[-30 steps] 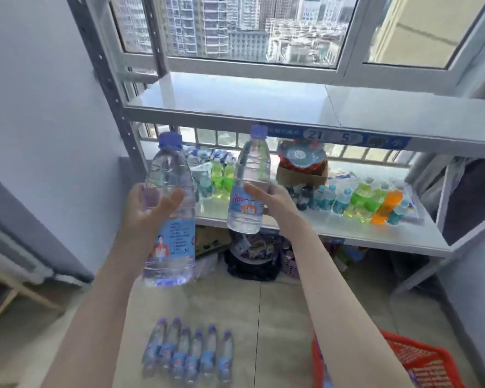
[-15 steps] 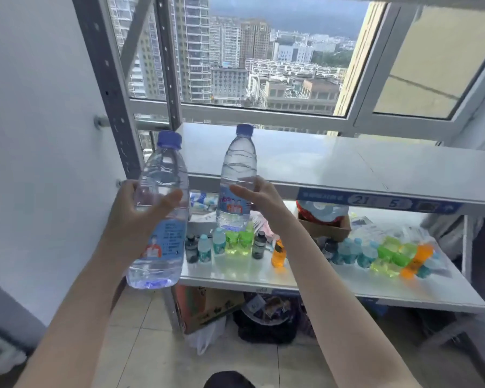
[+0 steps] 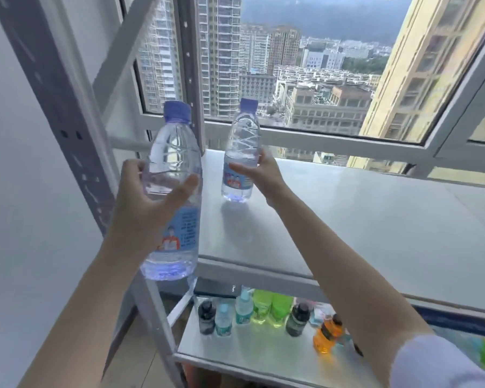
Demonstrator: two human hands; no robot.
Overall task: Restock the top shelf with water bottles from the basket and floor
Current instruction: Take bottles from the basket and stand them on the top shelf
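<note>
My left hand (image 3: pixel 149 208) grips a clear water bottle (image 3: pixel 177 152) with a blue cap and blue label, upright, in front of the top shelf's left front corner. My right hand (image 3: pixel 259 176) grips a second, like water bottle (image 3: pixel 242 141) upright over the back left of the grey top shelf (image 3: pixel 347 225); its base is at or just above the shelf surface. The rest of the top shelf is bare. The basket and the floor bottles are out of view.
The grey perforated shelf upright (image 3: pixel 53 107) stands close on the left, beside a white wall. A window frame (image 3: pixel 333 138) runs behind the top shelf. The lower shelf (image 3: pixel 252 351) holds several small bottles: dark, green and orange (image 3: pixel 326 334).
Both hands have risen with their bottles. The right bottle moved from in front of the shelf edge to over the top shelf's back left; my view tilted up, losing the floor and basket.
</note>
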